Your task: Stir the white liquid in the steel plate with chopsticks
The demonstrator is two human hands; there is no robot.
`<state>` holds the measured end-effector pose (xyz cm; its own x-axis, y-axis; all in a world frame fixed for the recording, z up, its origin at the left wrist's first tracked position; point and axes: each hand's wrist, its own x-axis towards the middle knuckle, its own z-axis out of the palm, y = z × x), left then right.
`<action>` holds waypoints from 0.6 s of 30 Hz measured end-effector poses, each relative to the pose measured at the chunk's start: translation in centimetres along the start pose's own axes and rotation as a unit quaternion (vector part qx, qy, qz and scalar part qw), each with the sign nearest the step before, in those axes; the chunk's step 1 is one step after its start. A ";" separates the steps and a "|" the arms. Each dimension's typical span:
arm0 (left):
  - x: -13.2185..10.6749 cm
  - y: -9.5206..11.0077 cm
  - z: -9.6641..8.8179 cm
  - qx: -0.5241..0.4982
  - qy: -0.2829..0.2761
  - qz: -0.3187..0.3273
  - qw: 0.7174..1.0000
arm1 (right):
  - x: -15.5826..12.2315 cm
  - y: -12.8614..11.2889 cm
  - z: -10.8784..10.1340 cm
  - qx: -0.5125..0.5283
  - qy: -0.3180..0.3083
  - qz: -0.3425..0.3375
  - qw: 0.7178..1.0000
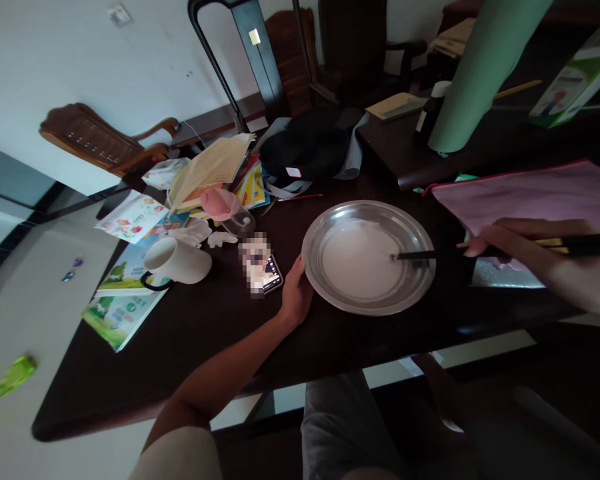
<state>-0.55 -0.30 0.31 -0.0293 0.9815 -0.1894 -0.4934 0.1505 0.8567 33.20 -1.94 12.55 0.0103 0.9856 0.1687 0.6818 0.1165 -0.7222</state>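
A round metal plate (410, 230) holding white liquid (357, 260) sits on the dark table (190, 340). My left hand (296, 293) rests against the plate's left rim, fingers curled on the edge. My right hand (510, 241) is closed on a pair of dark chopsticks (570, 245). Their tips reach into the white liquid at the plate's right side.
A phone (270, 272) lies just left of my left hand. A white mug (180, 261), a pink lidded cup (223, 205), papers and booklets (125, 297) crowd the table's left. A pink folder (530, 193), green roll (480, 73) and black bag (310, 143) lie behind.
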 end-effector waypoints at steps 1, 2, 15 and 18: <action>0.0 0.0 0.0 0.000 0.002 0.003 1.000 | -0.2 0.0 -0.4 0.000 -0.009 0.013 1.000; 0.0 -0.1 0.0 0.000 0.003 0.005 1.000 | -0.4 0.1 -0.5 0.007 -0.025 0.018 1.000; 0.1 0.1 -0.2 0.012 -0.003 -0.005 1.000 | 0.1 0.6 6.7 0.082 -0.040 -0.149 0.985; 0.1 0.1 -0.1 0.012 -0.010 0.000 1.000 | 0.5 0.4 4.0 0.069 -0.040 -0.094 0.992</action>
<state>-0.69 -0.23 0.31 -0.0120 0.9834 -0.1810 -0.4717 0.1541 0.8682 30.58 -0.95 9.65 -0.1695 0.9510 0.2585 0.5591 0.3088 -0.7695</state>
